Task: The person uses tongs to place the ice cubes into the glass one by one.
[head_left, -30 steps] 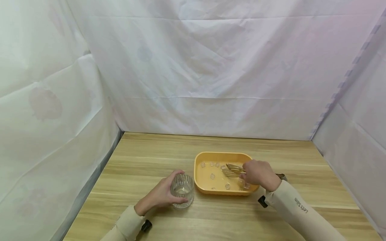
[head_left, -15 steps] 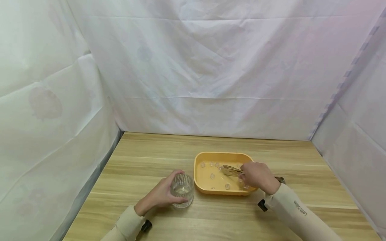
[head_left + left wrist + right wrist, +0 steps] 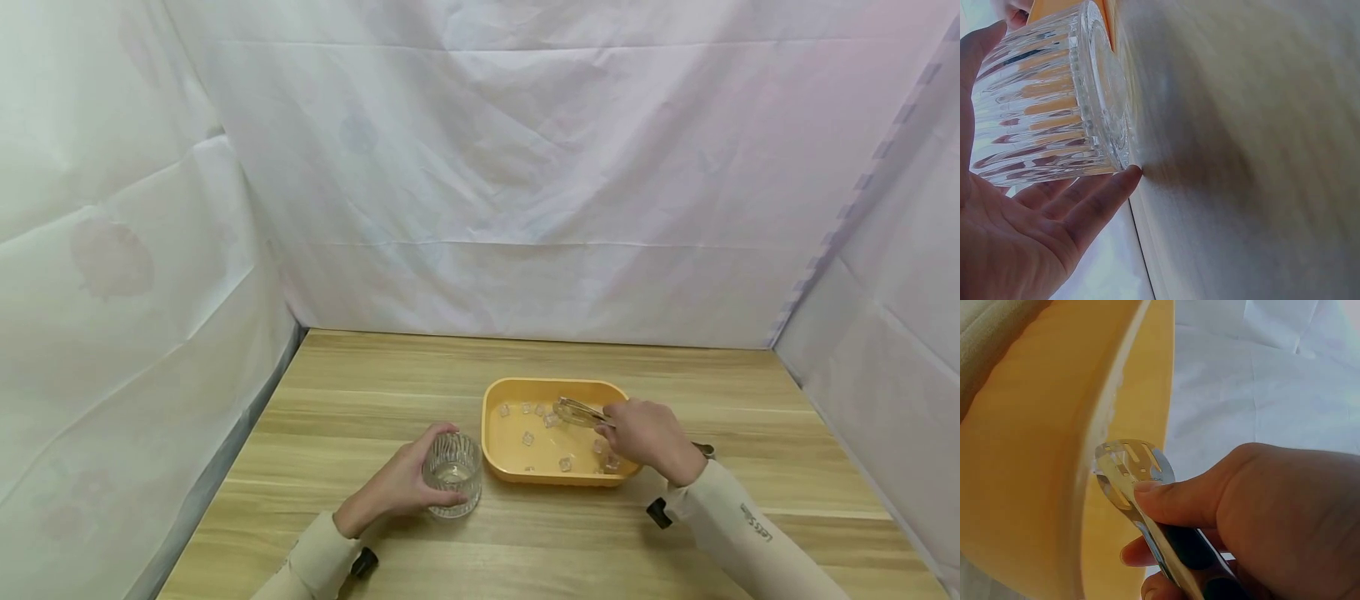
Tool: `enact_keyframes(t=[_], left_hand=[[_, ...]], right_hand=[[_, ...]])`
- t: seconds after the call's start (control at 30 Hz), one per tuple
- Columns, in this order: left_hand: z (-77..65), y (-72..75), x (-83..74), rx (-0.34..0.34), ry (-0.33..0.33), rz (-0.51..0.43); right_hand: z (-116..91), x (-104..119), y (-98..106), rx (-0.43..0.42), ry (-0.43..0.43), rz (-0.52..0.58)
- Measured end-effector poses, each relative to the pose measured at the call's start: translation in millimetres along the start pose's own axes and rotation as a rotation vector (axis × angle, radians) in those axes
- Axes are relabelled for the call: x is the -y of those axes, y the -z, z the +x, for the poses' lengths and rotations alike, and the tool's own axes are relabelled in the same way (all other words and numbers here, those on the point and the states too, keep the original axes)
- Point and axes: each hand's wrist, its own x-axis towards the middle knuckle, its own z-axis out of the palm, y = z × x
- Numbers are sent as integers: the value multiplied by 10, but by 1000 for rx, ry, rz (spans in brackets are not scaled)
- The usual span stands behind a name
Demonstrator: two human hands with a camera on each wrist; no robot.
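My left hand (image 3: pixel 397 482) is wrapped around a clear ribbed drinking glass (image 3: pixel 454 467) that stands upright on the table, left of the tray. In the left wrist view, thumb and fingers lie on opposite sides of the glass (image 3: pixel 1041 106), one fingertip by its base. Over the right part of a yellow tray (image 3: pixel 555 479), my right hand (image 3: pixel 647 435) holds metal serving tongs (image 3: pixel 583 413). Their slotted heads (image 3: pixel 1138 459) sit close together, near the clear cubes (image 3: pixel 551 420) at the tray's middle; I cannot tell whether a cube is between them.
Several more clear cubes (image 3: pixel 528 438) lie scattered over the tray floor, some bunched at its right front corner. The wooden table (image 3: pixel 390 375) ends at a white cloth (image 3: pixel 525 283) behind; cloth also hangs on both sides.
The tongs, spread apart a second ago, have closed, and their heads have moved slightly toward the tray's back. The left hand and glass have stayed in place.
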Motion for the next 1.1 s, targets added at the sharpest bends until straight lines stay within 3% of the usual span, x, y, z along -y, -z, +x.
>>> enact_keyframes(t=[0.6,1.1], left_hand=[[-3,-20,-9,3,-3,-10],[-16,-34,-29,6,-18,1]], right_hand=[[-51,-51,26,-153,13,45],[-53,-68,33,-219,5,78]])
